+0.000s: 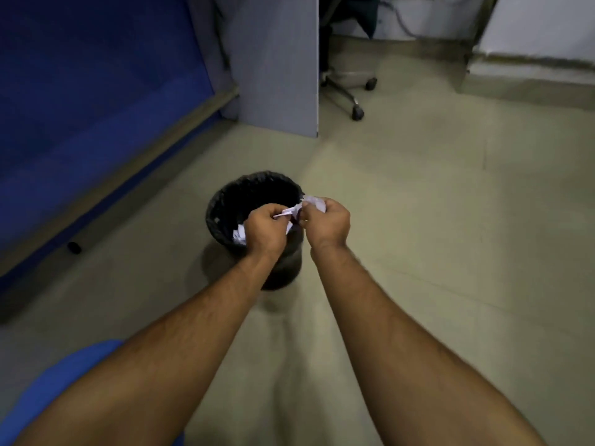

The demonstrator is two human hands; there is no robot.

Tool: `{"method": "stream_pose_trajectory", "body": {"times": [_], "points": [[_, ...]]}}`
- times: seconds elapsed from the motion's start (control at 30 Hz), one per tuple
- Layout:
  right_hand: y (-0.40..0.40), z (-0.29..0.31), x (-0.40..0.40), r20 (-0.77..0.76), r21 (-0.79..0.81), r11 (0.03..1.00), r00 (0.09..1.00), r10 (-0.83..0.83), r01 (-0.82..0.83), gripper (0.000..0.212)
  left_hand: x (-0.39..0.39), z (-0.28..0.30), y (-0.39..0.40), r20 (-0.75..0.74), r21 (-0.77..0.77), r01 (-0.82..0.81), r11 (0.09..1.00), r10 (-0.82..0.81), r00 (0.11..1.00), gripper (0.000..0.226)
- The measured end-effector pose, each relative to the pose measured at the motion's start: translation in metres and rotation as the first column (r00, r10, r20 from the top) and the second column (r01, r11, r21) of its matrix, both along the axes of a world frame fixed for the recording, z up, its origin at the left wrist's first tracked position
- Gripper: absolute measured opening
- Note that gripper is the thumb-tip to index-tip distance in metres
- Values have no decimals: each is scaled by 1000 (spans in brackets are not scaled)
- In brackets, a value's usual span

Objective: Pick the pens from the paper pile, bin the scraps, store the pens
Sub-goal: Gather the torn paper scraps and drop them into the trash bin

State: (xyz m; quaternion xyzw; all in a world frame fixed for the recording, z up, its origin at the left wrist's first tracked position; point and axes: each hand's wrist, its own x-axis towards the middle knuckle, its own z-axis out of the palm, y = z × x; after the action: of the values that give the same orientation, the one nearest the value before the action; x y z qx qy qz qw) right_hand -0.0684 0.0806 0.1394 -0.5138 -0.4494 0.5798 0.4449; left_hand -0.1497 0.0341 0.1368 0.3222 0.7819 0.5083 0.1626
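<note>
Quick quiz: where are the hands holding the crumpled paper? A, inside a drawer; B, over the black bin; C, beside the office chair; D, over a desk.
B: both the left hand and right hand grip white paper scraps above the open black bin on the floor.

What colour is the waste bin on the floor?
Black, with a mesh-like texture; the bin shows in the head view.

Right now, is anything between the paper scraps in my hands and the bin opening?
Nothing visible blocks the way. Both hands, left hand and right hand, grip the paper scraps directly above the black bin. Its mouth is open, with some paper already inside.
</note>
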Motion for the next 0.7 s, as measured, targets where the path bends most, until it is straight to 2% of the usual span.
{"method": "stream_pose_trajectory", "body": {"times": [0.07, 0.13, 0.23, 0.3, 0.33, 0.37, 0.43, 0.53, 0.63, 0.7], "points": [[3, 23, -32, 70, 56, 997, 996, 52, -56, 10, -34, 18, 1, -79, -18, -114, 993, 112, 991, 11], [7, 32, -48, 269, 95, 981, 953, 139, -170, 14, -62, 24, 3, -180, -106, -128, 986, 108, 978, 12], [7, 22, -63, 580, 104, 911, 769, 270, -398, 34, -87, 13, 1, -281, -317, -71, 946, -22, 959, 12], [5, 14, -62, 693, 83, 886, 665, 276, -455, 51, -90, 4, -3, -322, -371, -103, 923, -24, 946, 17], [4, 13, -60, 714, 89, 883, 647, 266, -460, 54, -90, -1, -6, -333, -368, -119, 922, -12, 943, 25], [4, 12, -57, 718, 105, 886, 651, 246, -451, 53, -88, -4, -8, -346, -354, -112, 928, -18, 938, 31], [3, 8, -45, 664, 148, 914, 723, 191, -377, 45, -76, -6, -10, -353, -317, -47, 947, -72, 933, 32], [-4, -3, -18, 526, 163, 971, 848, 63, -173, 27, -42, -4, -8, -349, -276, 169, 946, -263, 900, 24], [-14, -26, 25, 460, 133, 991, 883, -92, 34, 19, -1, -22, -7, -369, -345, 385, 856, -501, 783, 20], [-20, -50, 57, 476, 100, 990, 869, -136, 101, 18, 21, -43, -7, -293, -405, 434, 805, -564, 772, 24]]}}
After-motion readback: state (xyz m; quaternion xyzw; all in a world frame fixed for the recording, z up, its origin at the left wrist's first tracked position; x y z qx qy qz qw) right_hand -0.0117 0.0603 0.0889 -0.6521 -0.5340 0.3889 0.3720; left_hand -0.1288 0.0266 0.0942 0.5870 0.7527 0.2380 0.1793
